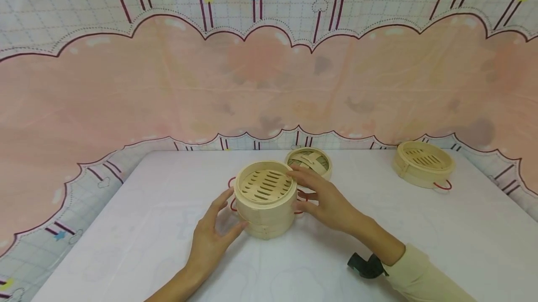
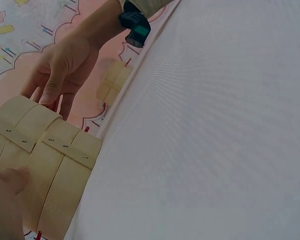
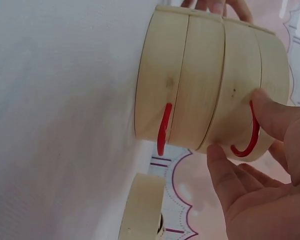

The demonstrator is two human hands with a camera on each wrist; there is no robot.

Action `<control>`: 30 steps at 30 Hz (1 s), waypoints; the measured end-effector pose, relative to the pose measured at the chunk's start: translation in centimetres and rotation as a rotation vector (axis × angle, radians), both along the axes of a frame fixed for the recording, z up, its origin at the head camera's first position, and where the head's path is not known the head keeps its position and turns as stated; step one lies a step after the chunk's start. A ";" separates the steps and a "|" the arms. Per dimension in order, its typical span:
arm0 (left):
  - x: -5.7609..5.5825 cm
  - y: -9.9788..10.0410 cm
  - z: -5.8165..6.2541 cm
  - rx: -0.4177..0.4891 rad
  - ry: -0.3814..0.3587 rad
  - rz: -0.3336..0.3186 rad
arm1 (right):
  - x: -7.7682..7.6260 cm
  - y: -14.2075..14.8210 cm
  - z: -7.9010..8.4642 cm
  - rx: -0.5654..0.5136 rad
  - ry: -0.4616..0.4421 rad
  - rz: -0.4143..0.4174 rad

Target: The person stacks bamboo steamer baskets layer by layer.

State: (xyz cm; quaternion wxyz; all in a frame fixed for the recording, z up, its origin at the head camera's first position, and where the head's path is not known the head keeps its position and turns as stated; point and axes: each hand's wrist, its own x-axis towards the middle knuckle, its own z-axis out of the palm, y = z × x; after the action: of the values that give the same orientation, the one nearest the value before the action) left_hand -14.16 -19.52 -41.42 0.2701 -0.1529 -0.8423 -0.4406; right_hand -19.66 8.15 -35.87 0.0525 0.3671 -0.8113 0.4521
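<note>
The left hand reaches in from the near left, its thumb spread away from its fingers. The right hand reaches in from the near right, fingers apart. The left forearm is bare; a pale sleeve covers part of the right arm.

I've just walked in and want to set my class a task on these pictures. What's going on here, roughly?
A person is handling a stack of two bamboo steamer baskets on a white table. The left hand holds one side of it and the right hand grips the other, near the top. The upper basket sits on the lower one. Just behind stands a round piece with woven strips, and a separate slatted basket sits farther to the right.
</note>
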 end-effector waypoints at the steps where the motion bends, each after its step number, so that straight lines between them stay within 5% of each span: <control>1: 0.0 0.0 0.0 -0.001 -0.001 0.000 | 0.0 0.0 0.0 0.002 -0.002 -0.001; 30: -0.4 -0.1 0.4 0.021 0.016 -0.062 | -0.4 0.2 0.0 -0.020 -0.028 0.014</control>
State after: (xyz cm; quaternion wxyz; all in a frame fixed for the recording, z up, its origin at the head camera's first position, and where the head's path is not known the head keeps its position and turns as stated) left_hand -14.57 -19.57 -41.03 0.2648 -0.1796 -0.8302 -0.4565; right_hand -20.04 8.37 -35.91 0.0418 0.3657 -0.8047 0.4658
